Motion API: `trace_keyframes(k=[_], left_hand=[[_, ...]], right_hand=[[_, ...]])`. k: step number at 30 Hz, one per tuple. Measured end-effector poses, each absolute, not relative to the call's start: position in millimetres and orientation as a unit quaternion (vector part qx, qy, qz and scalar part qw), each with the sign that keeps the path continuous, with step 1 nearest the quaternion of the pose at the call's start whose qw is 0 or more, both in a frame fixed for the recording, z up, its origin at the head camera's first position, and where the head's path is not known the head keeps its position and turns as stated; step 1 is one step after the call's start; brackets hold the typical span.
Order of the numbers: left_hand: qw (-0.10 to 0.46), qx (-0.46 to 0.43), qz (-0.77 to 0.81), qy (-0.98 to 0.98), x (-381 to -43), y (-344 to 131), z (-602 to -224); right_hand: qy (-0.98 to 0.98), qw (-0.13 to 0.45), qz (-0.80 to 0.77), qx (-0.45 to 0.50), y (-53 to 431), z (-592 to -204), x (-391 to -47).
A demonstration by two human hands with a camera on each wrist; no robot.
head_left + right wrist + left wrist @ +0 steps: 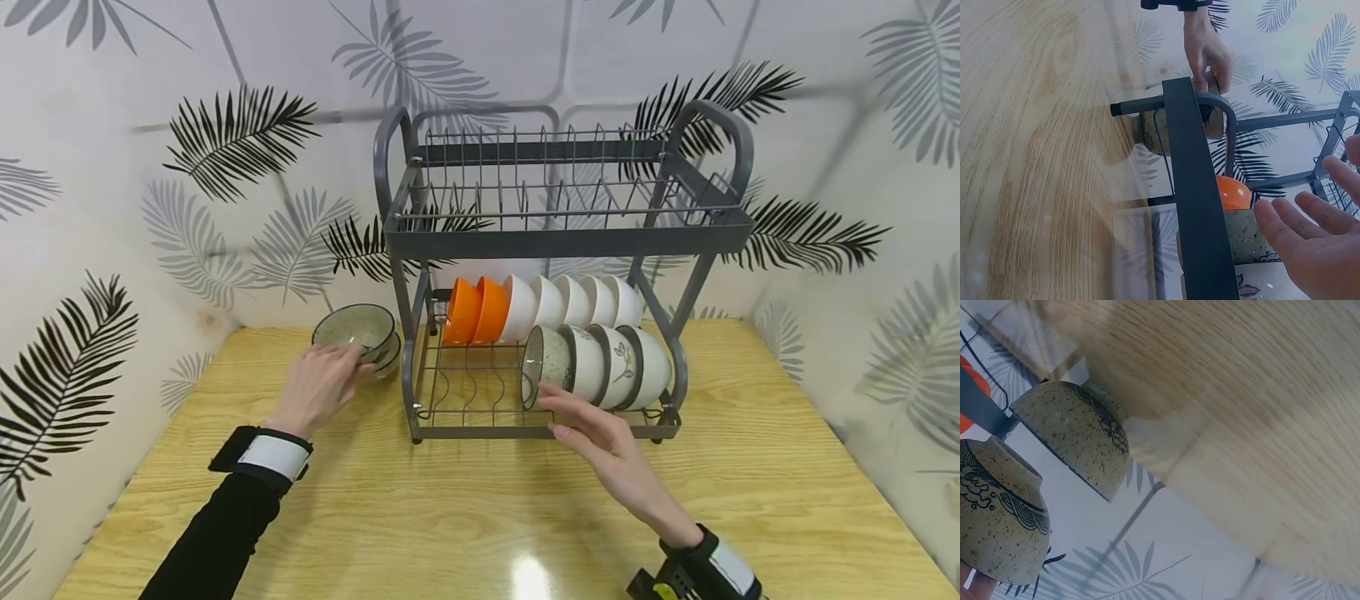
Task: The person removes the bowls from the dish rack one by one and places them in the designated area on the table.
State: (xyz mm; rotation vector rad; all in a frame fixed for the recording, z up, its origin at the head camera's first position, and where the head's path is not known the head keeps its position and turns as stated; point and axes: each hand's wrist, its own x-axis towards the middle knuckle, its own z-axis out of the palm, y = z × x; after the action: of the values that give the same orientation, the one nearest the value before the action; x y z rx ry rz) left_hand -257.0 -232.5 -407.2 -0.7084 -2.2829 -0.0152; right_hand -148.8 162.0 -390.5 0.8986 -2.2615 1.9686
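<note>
My left hand (321, 385) pinches the rim of a speckled beige bowl (352, 323) at the left of the rack. In the left wrist view this bowl (1004, 512) is off the table, and a matching bowl (1079, 434) stands on the wood. That second bowl (388, 360) shows only partly in the head view, behind the held one. My right hand (606, 440), fingers extended and holding nothing, is by the front of the rack. Nearest to it is a speckled bowl (553, 360) tilted on its side at the left end of the front row.
A grey two-tier dish rack (566, 244) stands on the wooden table (450, 517). Its lower tier carries two orange bowls (491, 310) and several white bowls (573, 300) behind, with patterned bowls (617, 362) in front. Wire slots (551, 187) line the upper tier.
</note>
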Motion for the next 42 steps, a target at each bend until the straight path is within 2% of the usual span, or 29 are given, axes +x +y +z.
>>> trace_keyframes(k=[24, 42], left_hand=[[0.283, -0.209, -0.001, -0.936, -276, -220, -427], [0.316, -0.209, -0.041, -0.925, -284, -225, -442]], right_hand=[[-0.723, -0.002, 0.631, 0.281, 158, -395, -148], [-0.731, -0.015, 0.629, 0.265, 156, -396, -148]])
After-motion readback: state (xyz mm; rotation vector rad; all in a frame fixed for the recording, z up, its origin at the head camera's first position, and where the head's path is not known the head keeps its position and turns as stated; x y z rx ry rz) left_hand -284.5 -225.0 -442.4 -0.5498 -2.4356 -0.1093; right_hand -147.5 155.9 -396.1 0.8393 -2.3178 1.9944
